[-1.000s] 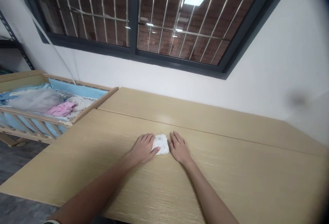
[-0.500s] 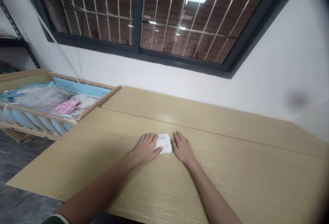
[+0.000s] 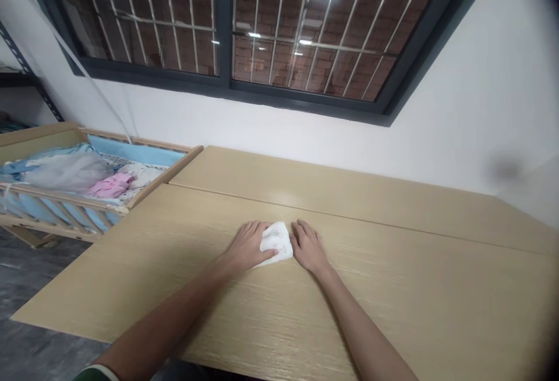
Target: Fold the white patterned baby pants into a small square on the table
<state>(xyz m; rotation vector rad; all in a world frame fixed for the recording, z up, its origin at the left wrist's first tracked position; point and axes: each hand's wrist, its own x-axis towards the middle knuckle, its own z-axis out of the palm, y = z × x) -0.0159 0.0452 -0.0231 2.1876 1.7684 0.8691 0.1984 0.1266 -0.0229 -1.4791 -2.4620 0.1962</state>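
On the wooden table lies a small folded white piece (image 3: 279, 240) with faint grey prints; whether it is a diaper or a cloth I cannot tell. My left hand (image 3: 250, 247) holds its left side, thumb lying over the front face and fingers curled along the back. Part of the piece is hidden under that palm, and a lower edge shows below the thumb. My right hand (image 3: 308, 247) rests flat on the table right beside the piece, its fingers stretched out and holding nothing. The thumb side of that hand is at the piece's right edge.
The light wooden table (image 3: 393, 299) has a long seam towards its back. A wooden crib (image 3: 166, 186) with blue lining, white netting and a pink cloth (image 3: 112, 185) adjoins its left side. Behind stand a white wall and a dark-framed barred window (image 3: 227, 81).
The white piece has loosened and now looks larger, with its lower left edge spreading under my left hand. My left hand has shifted slightly left; my right hand has barely moved.
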